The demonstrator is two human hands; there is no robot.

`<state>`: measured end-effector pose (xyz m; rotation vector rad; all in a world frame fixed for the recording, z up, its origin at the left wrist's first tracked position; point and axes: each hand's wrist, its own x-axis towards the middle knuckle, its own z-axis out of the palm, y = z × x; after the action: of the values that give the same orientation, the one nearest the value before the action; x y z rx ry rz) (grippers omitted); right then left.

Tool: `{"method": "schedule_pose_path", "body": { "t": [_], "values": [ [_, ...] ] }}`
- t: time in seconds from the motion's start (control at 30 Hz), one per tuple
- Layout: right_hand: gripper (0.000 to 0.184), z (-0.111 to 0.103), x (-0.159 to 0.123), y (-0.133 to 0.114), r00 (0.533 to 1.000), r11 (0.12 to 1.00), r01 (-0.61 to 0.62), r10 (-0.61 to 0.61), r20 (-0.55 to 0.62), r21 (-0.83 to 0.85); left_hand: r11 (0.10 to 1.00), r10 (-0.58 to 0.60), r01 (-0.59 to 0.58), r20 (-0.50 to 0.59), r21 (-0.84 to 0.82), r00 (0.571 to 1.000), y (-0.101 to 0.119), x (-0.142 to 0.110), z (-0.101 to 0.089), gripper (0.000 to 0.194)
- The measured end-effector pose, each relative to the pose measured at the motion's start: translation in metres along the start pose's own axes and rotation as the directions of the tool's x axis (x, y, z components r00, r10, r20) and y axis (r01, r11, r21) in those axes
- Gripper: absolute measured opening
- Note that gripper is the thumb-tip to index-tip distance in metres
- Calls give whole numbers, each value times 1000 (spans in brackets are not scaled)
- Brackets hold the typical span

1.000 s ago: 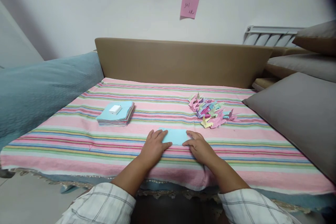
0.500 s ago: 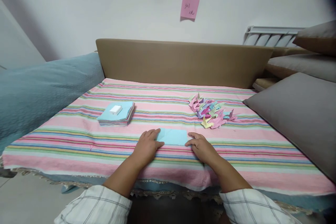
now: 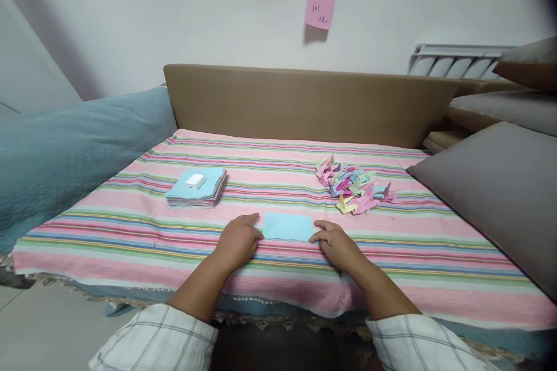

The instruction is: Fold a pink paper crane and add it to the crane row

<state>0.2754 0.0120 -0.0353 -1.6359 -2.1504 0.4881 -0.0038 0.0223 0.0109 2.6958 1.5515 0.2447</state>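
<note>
I see the blue paper (image 3: 288, 226) lying flat on the striped cloth (image 3: 130, 226), between the left hand (image 3: 237, 239) and the right hand (image 3: 337, 244), thumb and fingers parted on each; folded paper birds (image 3: 344, 186) sit beyond the right hand, a paper stack (image 3: 211, 181) beyond the left

Only readable text: "301", handwritten in dark ink on the pink, roughly square paper sticky note (image 3: 320, 9) on the white wall (image 3: 374, 17), far side. Second handwritten line below it: illegible.
</note>
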Motion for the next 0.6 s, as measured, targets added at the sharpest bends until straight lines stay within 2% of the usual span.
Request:
{"method": "schedule_pose_path", "body": {
  "t": [0.17,0.33,0.6],
  "values": [
    [37,1,0,1,1000,1000,16,-16,2,-13,989,-104,92,-106,-112,989,9,4,5,26],
    [38,-2,0,0,1000,1000,17,-16,19,-9,977,-159,139,-115,-163,981,11,10,14,32],
    [36,-5,-1,-4,1000,999,11,-11,11,43,962,-208,176,-140,-211,968,10,15,19,12]
  ]
}}
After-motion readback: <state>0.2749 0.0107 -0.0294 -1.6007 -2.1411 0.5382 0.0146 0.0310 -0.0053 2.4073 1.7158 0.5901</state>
